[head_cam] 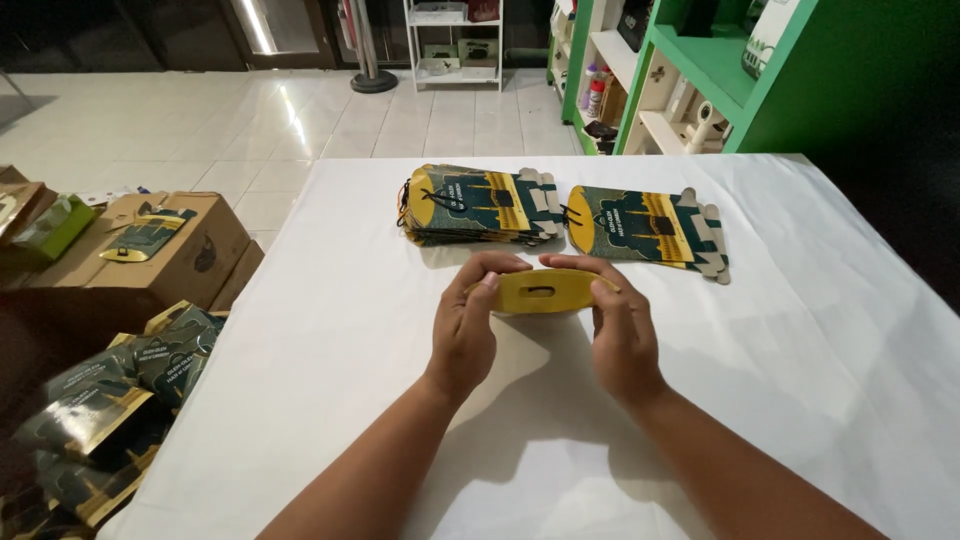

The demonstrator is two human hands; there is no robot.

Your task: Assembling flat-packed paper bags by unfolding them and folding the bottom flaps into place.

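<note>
Yellow cardboard piece (541, 291) held between both hands just above the white surface (800, 330), long axis running left-right. Left hand (465, 325) grips its left end, right hand (620, 330) its right end; both equally near. Flat printed stacks (480, 205) lie beyond.

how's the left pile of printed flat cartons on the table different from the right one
The left pile is thick, many cartons deep, with edges fanned unevenly; the right pile looks far thinner, maybe only a few sheets. The left pile sits slightly farther from the hands; the right pile lies nearer the right hand. Both lie flat on the white table and share the same dark green and yellow print.
</note>
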